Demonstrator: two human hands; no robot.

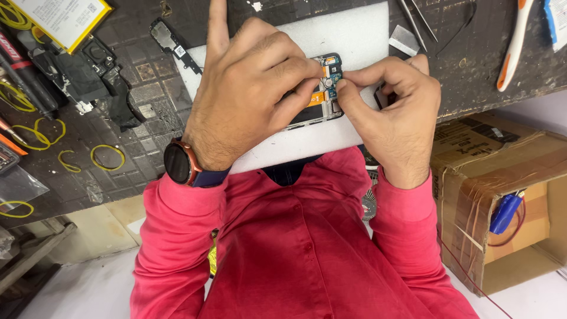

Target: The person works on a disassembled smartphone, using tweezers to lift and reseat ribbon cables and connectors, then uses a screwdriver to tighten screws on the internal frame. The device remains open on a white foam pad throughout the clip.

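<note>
Seen through my remote feed from the head camera, an opened smartphone [319, 94] lay on a white foam pad [348, 35] on the dark workbench [147, 88], its back cover off and its circuit board and orange flex connectors exposed. The phone's long axis ran roughly from the pad's upper right toward its lower left, though most of its body was hidden beneath the left hand [248, 94].

That left hand, wearing a round wristwatch [179, 162], covered the phone from the pad's left side, its thumb and middle fingers curled down to the orange connector while the index finger stuck straight out past the pad's far edge. The right hand [393, 112] came in from the pad's right edge, thumb and forefinger pinched narrowly together at the same connector on the board. I could not tell whether those fingertips gripped a small part or simply pressed on it. The two hands met directly over the board, the phone lying just under both sets of fingertips, with neither hand clearly the nearer.

Beyond the pad's far right corner rested a pair of tweezers [416, 20] and an orange-and-white handled tool [515, 44]. Left of the pad lay black phone parts [88, 77], a yellow-edged battery [62, 20] and yellow rubber bands [106, 157]. A taped cardboard box [472, 171] stood to the pad's lower right.
</note>
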